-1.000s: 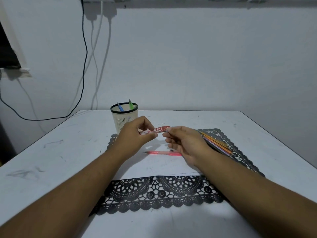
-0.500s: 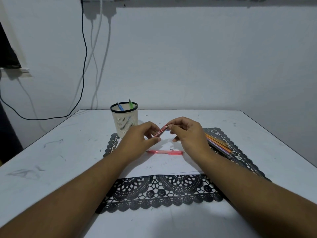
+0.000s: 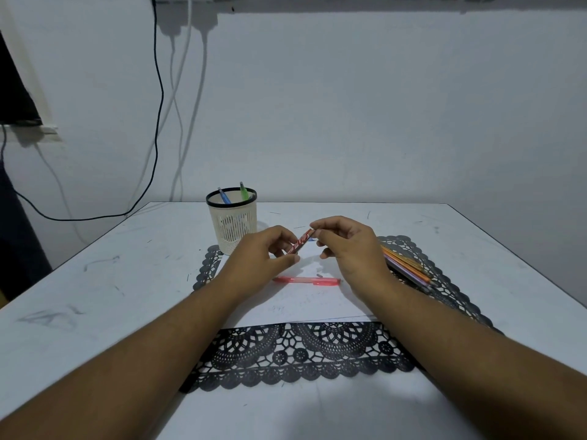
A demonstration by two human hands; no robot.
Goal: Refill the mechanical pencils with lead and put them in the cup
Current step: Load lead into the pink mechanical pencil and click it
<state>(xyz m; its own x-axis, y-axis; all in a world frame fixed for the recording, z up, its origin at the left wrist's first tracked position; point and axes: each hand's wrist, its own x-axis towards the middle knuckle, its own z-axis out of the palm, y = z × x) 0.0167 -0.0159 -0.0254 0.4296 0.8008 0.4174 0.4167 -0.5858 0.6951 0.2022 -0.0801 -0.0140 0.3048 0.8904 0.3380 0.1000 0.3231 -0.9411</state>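
Head view: we list what lies before us, largest first.
Table (image 3: pixel 95 281): white and scuffed; its far edge meets the wall, and bare surface left and right leaves us room to move.
Lace mat (image 3: pixel 301 357): black, under a white paper sheet (image 3: pixel 305 306).
Cup (image 3: pixel 233 225): pale mesh, at the mat's far left corner, with a blue pencil (image 3: pixel 224 196) and a green pencil (image 3: pixel 244 192) standing in it. The path to it from our hands is open.
Spare pencils (image 3: pixel 409 268): a bundle on the mat's right, partly behind our right wrist.
Left hand (image 3: pixel 266 258): fingers curled, pinching the lower end of the lead case (image 3: pixel 300 244).
Right hand (image 3: pixel 346 246): fingertips pinching the case's upper end.
Change: a second ago the case lay level between our hands; it now slants, right end raised. We judge we are opening it to draw lead.
Pink pencil (image 3: pixel 306 280): flat on the paper below our hands, unfilled as far as we can tell, a small grey piece (image 3: pixel 319 275) just beside it.
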